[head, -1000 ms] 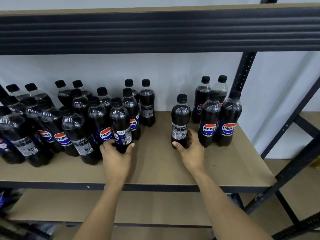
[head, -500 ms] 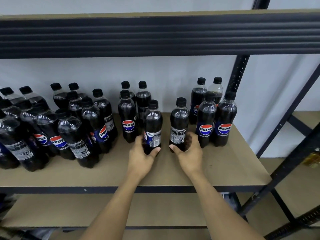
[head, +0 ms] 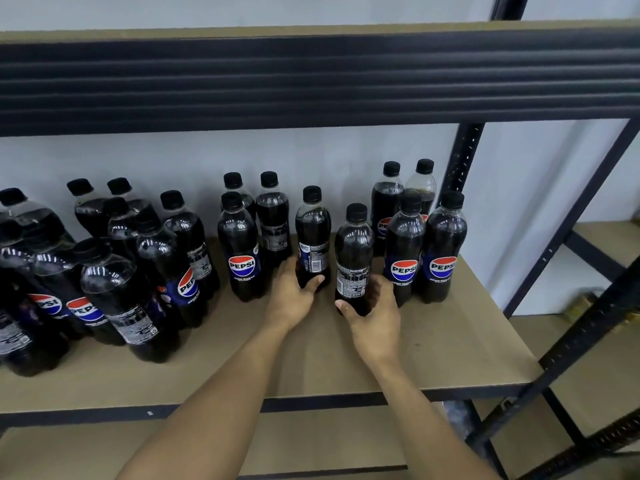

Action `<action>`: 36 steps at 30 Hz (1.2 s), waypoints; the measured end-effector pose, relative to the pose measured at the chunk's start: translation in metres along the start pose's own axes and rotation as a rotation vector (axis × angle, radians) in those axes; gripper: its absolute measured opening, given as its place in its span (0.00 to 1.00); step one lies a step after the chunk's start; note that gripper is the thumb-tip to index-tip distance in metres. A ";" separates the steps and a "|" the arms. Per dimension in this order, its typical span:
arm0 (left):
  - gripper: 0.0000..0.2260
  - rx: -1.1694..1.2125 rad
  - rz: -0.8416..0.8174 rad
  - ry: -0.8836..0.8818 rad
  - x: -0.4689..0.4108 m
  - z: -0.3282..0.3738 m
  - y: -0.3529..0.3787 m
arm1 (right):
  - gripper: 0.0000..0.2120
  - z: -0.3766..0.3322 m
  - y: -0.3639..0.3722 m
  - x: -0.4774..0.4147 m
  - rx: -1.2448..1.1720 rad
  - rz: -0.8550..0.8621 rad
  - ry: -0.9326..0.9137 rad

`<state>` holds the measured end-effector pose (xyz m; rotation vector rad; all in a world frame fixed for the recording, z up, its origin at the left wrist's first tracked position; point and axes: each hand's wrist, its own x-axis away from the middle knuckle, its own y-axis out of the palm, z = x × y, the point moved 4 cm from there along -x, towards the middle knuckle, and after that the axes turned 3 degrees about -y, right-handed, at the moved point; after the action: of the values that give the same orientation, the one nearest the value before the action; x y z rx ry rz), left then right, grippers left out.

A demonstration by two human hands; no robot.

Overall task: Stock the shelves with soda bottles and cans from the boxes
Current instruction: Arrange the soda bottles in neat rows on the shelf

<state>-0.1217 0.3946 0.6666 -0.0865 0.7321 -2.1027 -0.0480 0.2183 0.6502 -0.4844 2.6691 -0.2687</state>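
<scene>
Grip: left hand (head: 289, 296) clasps left bottle (head: 313, 237), right hand (head: 375, 317) right bottle (head: 353, 258), both low | feel: full, heavyish, rigid, possibly slick | hold: lower body, upright

The tan shelf board (head: 450, 344) in front of me carries upright, black-capped Pepsi bottles. Just beside the black rear post (head: 462, 161) stands a tight cluster of 4 (head: 403, 247). Next out from the post are 2 single bottles: the label-back bottle (head: 353, 258), gripped low by my right hand (head: 375, 323), then the barcode bottle (head: 311, 237), gripped low by my left hand (head: 289, 296). Farther from the post stands a group of 3 (head: 239, 251), and farthest of all a dense crowd (head: 114, 292).
</scene>
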 end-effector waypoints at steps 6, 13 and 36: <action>0.27 0.052 -0.011 0.013 -0.020 -0.002 0.001 | 0.33 0.001 0.002 -0.004 0.008 -0.017 0.002; 0.30 0.090 0.007 -0.013 -0.019 -0.011 0.001 | 0.32 0.000 0.003 -0.005 0.038 -0.043 -0.007; 0.27 0.095 -0.018 -0.071 -0.022 -0.033 -0.010 | 0.32 -0.002 0.019 -0.020 0.018 -0.113 0.041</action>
<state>-0.1260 0.4314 0.6493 -0.1158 0.5899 -2.1373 -0.0375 0.2431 0.6542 -0.6311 2.6807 -0.3390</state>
